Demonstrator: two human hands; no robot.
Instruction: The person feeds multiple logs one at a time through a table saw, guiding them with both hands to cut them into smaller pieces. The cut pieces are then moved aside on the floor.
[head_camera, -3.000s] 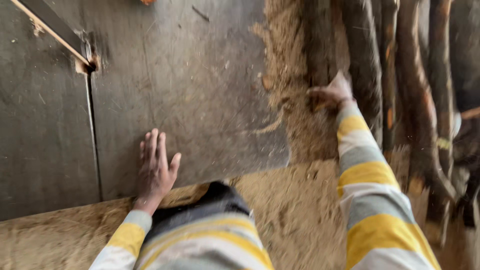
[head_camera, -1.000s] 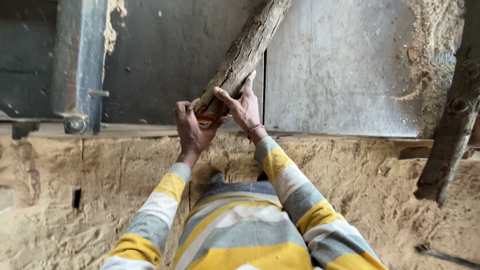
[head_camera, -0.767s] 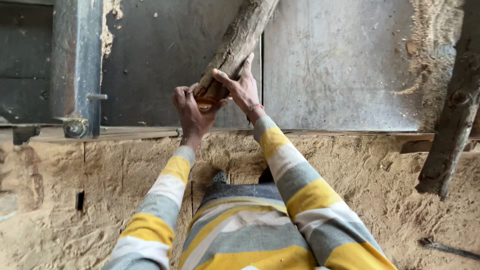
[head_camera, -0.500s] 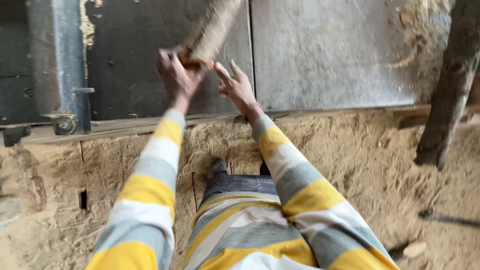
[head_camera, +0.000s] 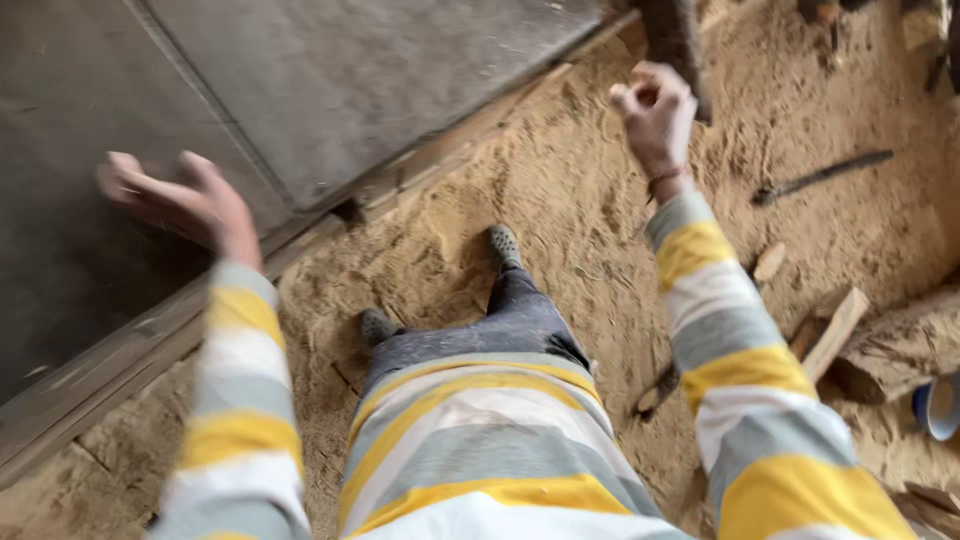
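Landmark: the grey metal table (head_camera: 380, 90), filling the upper left of the view, its wooden edge strip running diagonally down to the left.

Left hand (head_camera: 180, 200): raised over the table's dark left panel, palm open, fingers spread apart and blurred. Holds nothing; touches nothing that can be made out.

Right hand (head_camera: 655, 110): raised off the table's right-hand end, out over the sawdust floor (head_camera: 560, 200). Fingers curled loosely toward the palm, not fully closed. Directly above and behind it, the dark end of a log (head_camera: 672, 35) hangs in at the top edge. Whether the hand touches the log, cannot tell; the fingers do not wrap it.

Both sleeves striped yellow, grey and white. Two feet in dark shoes stand in the sawdust just beside the table edge.

Away from the table, right side of view: a pale wooden offcut (head_camera: 835, 330) lying tilted, next to a thick rough log piece (head_camera: 900, 350). At the far right edge, a round blue-and-white container (head_camera: 940, 405), partly cut off. A thin dark stick (head_camera: 820, 175) lies on the sawdust further up.

No labels or signs readable anywhere.
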